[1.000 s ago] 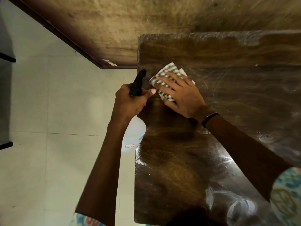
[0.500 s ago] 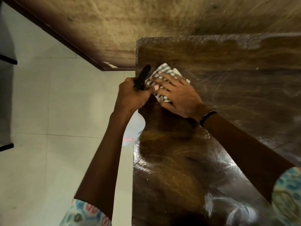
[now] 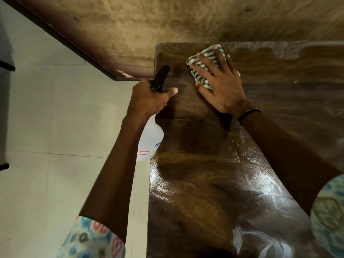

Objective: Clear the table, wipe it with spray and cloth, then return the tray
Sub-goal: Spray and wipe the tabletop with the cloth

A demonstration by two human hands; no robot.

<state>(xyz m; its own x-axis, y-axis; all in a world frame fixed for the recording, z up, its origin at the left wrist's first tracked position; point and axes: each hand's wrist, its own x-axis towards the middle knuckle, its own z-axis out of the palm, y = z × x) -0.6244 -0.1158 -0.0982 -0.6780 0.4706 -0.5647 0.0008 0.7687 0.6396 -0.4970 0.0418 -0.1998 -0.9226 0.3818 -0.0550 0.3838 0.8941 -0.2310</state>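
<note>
A dark wooden table (image 3: 195, 183) fills the right of the view, its top streaked with wet smears. My right hand (image 3: 221, 84) presses flat, fingers spread, on a green-and-white striped cloth (image 3: 206, 58) near the table's far left corner. My left hand (image 3: 149, 99) grips the neck of a white spray bottle (image 3: 150, 140) with a black trigger head, held just off the table's left edge. The bottle's body hangs below my hand beside the table. No tray is in view.
Pale tiled floor (image 3: 46, 127) lies to the left of the table. A brown wooden panel (image 3: 167, 25) runs along the far side, close behind the table. Dark furniture edges (image 3: 5, 67) show at the far left.
My right hand has slid the cloth away from the left edge toward the far side of the table. My left hand with the bottle has stayed near the table's left edge.
</note>
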